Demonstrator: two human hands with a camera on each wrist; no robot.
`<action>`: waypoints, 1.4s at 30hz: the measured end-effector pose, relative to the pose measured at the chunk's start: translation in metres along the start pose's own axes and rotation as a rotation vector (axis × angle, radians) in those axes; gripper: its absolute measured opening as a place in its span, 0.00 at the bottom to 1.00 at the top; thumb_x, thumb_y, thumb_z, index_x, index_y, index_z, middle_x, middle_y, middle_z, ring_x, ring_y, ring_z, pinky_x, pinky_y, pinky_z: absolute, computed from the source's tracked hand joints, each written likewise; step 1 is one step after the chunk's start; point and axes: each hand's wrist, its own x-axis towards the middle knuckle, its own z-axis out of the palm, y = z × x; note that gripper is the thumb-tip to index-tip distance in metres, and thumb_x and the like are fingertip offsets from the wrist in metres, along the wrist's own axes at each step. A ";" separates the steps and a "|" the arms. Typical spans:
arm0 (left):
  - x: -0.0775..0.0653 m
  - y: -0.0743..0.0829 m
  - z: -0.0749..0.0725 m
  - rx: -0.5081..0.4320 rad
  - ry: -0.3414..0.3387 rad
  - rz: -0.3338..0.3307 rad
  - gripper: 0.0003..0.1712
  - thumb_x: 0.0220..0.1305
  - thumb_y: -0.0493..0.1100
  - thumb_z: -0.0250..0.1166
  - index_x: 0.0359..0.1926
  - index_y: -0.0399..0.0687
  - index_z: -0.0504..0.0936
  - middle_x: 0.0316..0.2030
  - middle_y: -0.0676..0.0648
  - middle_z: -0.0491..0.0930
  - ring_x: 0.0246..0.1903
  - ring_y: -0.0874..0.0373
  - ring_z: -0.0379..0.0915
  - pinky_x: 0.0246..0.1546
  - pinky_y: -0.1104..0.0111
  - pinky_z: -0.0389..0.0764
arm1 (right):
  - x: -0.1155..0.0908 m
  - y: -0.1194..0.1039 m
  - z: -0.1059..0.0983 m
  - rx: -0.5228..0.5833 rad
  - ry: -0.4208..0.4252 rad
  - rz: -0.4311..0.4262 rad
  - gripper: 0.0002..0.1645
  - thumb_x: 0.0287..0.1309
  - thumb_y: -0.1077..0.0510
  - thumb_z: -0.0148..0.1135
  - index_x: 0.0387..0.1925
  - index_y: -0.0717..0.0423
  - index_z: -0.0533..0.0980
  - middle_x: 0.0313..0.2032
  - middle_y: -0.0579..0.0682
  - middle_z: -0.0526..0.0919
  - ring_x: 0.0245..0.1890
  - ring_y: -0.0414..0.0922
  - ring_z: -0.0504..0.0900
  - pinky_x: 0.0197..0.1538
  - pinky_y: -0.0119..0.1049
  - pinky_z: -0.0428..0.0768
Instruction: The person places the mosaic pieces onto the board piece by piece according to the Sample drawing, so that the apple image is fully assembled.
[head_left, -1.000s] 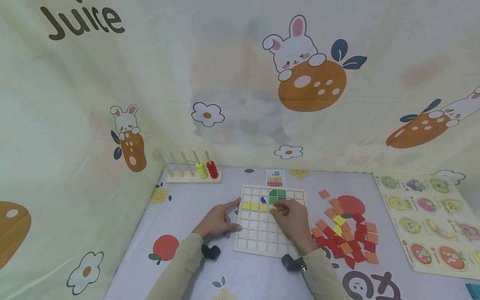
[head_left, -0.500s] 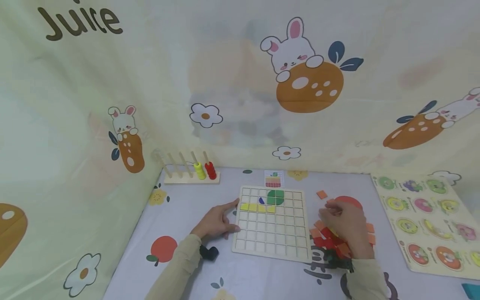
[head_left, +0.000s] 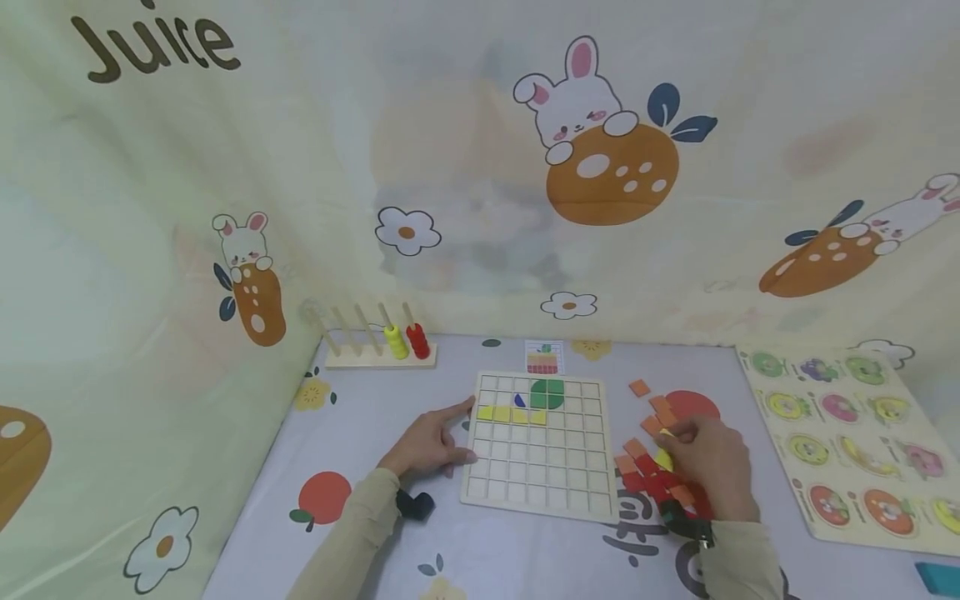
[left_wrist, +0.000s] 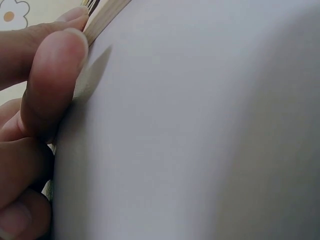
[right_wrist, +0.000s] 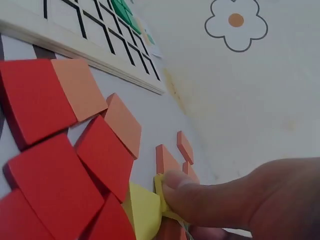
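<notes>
My right hand (head_left: pixel 711 462) is over the loose tiles and pinches a small yellow tile (right_wrist: pixel 160 190) between thumb and fingertips. Close beside it, another yellow tile (right_wrist: pixel 143 210) with a curved side leans among the red tiles (right_wrist: pixel 55 185) and orange tiles (right_wrist: pixel 124 125). The thumb and index finger of my left hand (head_left: pixel 426 443) are spread along the left edge of a wooden grid board (head_left: pixel 536 505), touching it. On the board lie a row of yellow tiles (head_left: pixel 519 415), a green rounded shape (head_left: pixel 547 394) and a small blue piece (head_left: pixel 520 401).
A picture card (head_left: pixel 543 357) lies behind the board. At the back left stands a peg rack (head_left: pixel 381 358) with yellow and red beads. A fruit puzzle board (head_left: pixel 851 450) lies at the right, with a teal object (head_left: pixel 939 578) at the near right edge.
My right hand has left the board, moved right to the loose tiles and taken a yellow tile. The row on the board ends in a yellow tile where the fingers were. My left hand stays put.
</notes>
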 end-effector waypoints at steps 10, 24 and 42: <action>0.001 -0.001 0.000 0.011 0.002 0.010 0.58 0.56 0.48 0.83 0.83 0.69 0.62 0.16 0.50 0.79 0.15 0.56 0.78 0.32 0.64 0.74 | -0.004 -0.014 0.012 0.179 0.101 -0.158 0.27 0.73 0.46 0.64 0.64 0.58 0.75 0.47 0.64 0.85 0.41 0.56 0.82 0.37 0.42 0.82; 0.002 -0.004 -0.002 -0.002 -0.005 0.012 0.58 0.56 0.49 0.83 0.83 0.69 0.62 0.15 0.51 0.78 0.15 0.56 0.77 0.30 0.66 0.72 | -0.005 -0.071 0.079 0.354 0.119 -0.306 0.23 0.65 0.52 0.75 0.60 0.51 0.84 0.44 0.55 0.90 0.42 0.50 0.90 0.44 0.34 0.83; 0.002 -0.003 -0.002 -0.009 -0.009 0.023 0.58 0.55 0.47 0.84 0.83 0.67 0.62 0.15 0.51 0.79 0.14 0.57 0.77 0.29 0.66 0.72 | -0.004 -0.088 0.097 0.238 0.130 -0.344 0.25 0.59 0.54 0.80 0.57 0.53 0.86 0.40 0.51 0.90 0.36 0.46 0.82 0.40 0.33 0.78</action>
